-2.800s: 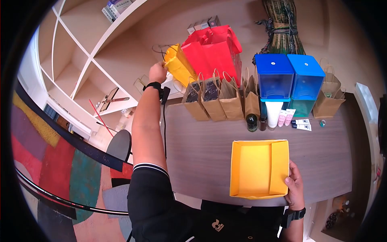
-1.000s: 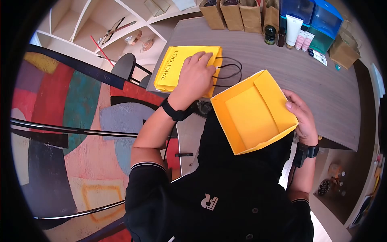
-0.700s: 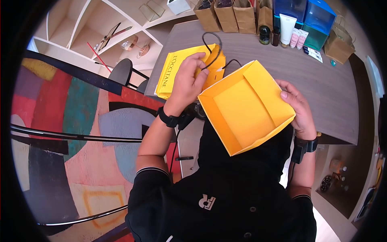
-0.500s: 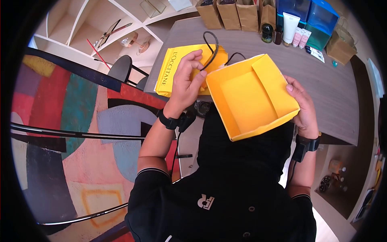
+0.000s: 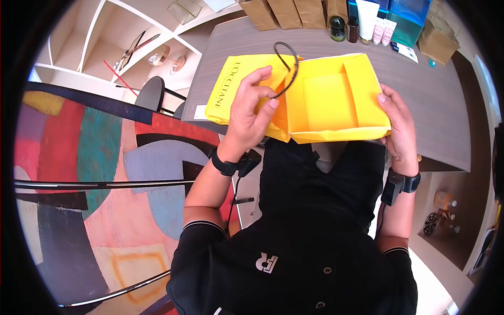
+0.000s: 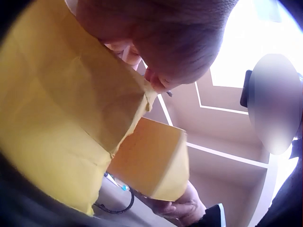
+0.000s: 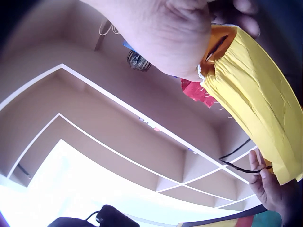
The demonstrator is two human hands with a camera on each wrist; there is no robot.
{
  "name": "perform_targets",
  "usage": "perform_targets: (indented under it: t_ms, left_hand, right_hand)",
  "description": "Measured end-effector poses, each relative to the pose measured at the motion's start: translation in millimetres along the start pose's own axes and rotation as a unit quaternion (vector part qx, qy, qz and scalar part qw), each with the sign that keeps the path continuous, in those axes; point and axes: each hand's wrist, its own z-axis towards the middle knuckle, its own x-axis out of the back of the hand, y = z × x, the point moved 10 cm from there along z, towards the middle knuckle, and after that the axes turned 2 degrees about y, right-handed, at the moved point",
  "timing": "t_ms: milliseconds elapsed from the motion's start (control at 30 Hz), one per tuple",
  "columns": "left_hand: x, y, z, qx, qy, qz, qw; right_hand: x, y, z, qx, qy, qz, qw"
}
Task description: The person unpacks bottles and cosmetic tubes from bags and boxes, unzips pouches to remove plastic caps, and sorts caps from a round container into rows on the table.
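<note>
A yellow paper bag printed L'OCCITANE lies on its side at the table's front left, mouth facing right. My left hand pinches its black cord handle at the mouth; in the left wrist view the fingertips are right at the bag's edge. My right hand grips the right side of a shallow yellow open box, thumb on the outer wall and the other fingers mostly hidden behind. The box's left edge meets the bag's mouth. The right wrist view shows the box's creased outer side.
Along the back of the table stand several brown paper bags, a dark green bottle, a white tube, pink tubes and blue plastic boxes. A dark stool and a painted panel are at left.
The left hand brought the yellow bag from the back to the front left, laid it down and took its handle. The right hand has swung the box left and up against the bag's mouth.
</note>
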Motion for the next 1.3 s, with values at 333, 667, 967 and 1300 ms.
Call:
perform_targets:
  t_ms: [333,667,967,1300]
  left_hand:
    - [-17.4,11.1,-0.8,0.015,-0.056,-0.051,0.997]
    - [-17.2,25.7,-3.5,0.010,-0.088,-0.025,0.996]
    - [-22.9,38.2,-6.9,-0.015,-0.066,-0.015,0.998]
    - [-33.0,60.1,1.6,-0.077,0.028,-0.103,0.991]
  right_hand:
    - [-2.9,13.6,-1.6,0.002,0.066,-0.008,0.998]
    - [8.6,34.4,-16.7,-0.026,0.092,0.077,0.992]
    - [-9.3,37.1,-16.3,0.009,0.081,0.012,0.997]
    - [-109.9,-8.9,-45.9,0.254,-0.071,-0.251,0.931]
